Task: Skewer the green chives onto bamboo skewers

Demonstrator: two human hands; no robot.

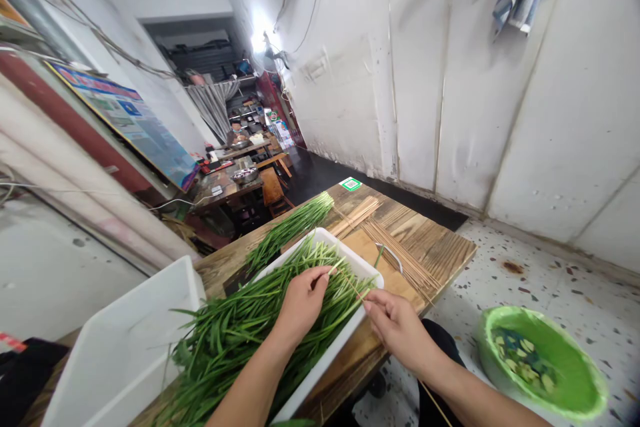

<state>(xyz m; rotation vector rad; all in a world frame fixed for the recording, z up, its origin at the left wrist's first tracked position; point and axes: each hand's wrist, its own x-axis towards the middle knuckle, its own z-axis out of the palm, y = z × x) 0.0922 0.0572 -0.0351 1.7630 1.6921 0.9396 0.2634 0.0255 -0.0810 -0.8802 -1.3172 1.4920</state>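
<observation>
A white plastic tub (376, 272) full of green garlic chives (235, 330) sits on the wooden table, pale stalk ends toward the far right. Over the chives, my left hand (303, 303) pinches the pale end of a chive stalk between thumb and forefinger. At the tub's right edge, my right hand (395, 323) is closed on a thin bamboo skewer (436, 405). Its tip side points toward the left hand, and its tail shows below the right wrist. Whether the skewer's tip touches the stalk I cannot tell.
Loose bamboo skewers (400, 257) and a cutting board (357, 242) lie beyond the tub. Another chive bundle (295, 223) rests at the far edge. A second white tub (135, 340) stands left. On the floor, right, is a green basin (575, 360). Someone sits at a far table (225, 183).
</observation>
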